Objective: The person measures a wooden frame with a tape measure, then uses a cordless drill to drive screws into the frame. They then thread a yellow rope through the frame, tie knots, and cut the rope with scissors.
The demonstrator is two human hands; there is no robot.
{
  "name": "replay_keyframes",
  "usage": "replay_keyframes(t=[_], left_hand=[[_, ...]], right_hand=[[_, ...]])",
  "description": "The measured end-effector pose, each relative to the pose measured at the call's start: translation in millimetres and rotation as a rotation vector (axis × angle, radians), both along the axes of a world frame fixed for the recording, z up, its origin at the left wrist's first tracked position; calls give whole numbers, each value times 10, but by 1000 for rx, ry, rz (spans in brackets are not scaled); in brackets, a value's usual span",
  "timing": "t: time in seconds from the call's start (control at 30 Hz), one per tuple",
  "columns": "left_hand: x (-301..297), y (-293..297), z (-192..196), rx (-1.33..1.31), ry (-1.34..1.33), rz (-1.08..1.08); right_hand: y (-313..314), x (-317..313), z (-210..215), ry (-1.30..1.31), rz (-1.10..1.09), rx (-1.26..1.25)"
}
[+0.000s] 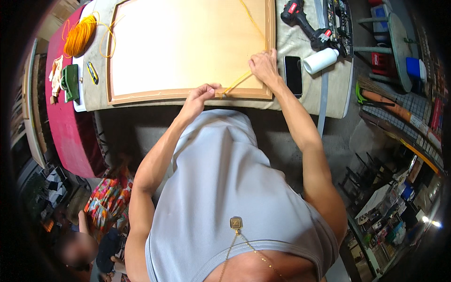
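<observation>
A wooden frame point(190, 96) with a pale backing panel point(188, 47) lies face down on the cloth-covered table. From a small metal fitting point(224, 95) on its near rail, a yellow cord point(238, 82) runs taut toward the right rail. My right hand point(265, 66) is closed around that cord, over the frame's right side. Another stretch of the cord slants across the panel beyond it. Just left of the fitting, my left hand point(201, 95) pinches with thumb and forefinger at the near rail. What lies between those fingertips is too small to make out.
Right of the frame lie a phone point(293, 76), a white bottle point(321, 61) on its side and a cordless drill point(307, 26). A coil of orange-yellow cord point(80, 36), a yellow utility knife point(92, 73) and a green tool point(70, 82) are at left. Another person sits lower left.
</observation>
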State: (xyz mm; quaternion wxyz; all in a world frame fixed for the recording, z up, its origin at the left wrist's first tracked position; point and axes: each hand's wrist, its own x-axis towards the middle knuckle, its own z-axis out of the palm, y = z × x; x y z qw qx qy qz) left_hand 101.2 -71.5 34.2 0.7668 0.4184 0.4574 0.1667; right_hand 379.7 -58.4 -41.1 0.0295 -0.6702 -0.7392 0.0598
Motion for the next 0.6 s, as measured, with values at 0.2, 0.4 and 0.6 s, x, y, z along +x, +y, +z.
replay_keyframes(t=[0.2, 0.4, 0.6], left_hand=[[290, 6, -204, 459, 313, -126], [140, -191, -503, 1041, 721, -553], [135, -207, -566, 1092, 734, -606]], right_hand=[[657, 461, -217, 271, -287, 133], [721, 541, -261, 294, -299, 220], [1168, 707, -270, 285, -424, 129]])
